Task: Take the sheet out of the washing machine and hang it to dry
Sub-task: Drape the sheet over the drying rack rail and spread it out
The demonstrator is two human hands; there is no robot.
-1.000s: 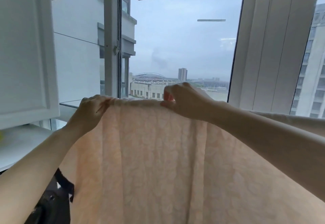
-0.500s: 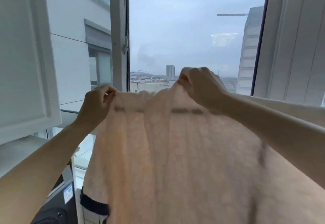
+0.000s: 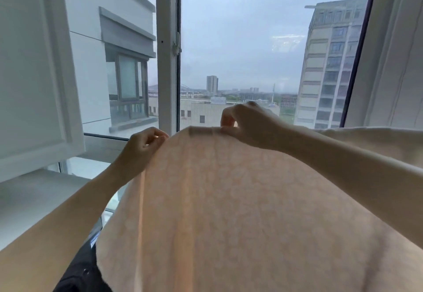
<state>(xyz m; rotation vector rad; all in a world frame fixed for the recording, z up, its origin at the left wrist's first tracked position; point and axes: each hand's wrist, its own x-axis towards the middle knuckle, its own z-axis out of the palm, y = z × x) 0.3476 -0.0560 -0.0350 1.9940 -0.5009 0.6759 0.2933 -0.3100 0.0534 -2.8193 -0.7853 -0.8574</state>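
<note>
A pale peach patterned sheet [image 3: 229, 211] hangs spread in front of me and fills the lower middle and right of the view. My left hand [image 3: 142, 147] pinches its top edge on the left. My right hand [image 3: 249, 124] pinches the same edge further right, slightly higher. The edge between my hands runs nearly level, and a short dark bar shows through the cloth there. More of the sheet trails off to the right behind my right forearm. Whatever carries the sheet is hidden by the cloth.
A large window [image 3: 251, 51] is right behind the sheet, with a white frame post [image 3: 167, 62] at centre left. A white cabinet door [image 3: 34, 74] stands open at the left over a white shelf [image 3: 34, 200]. A dark object [image 3: 80, 275] sits low at left.
The view has tilted up and to the left. My hands have moved closer together along the sheet's top edge, and the cloth now bulges rounder between them.
</note>
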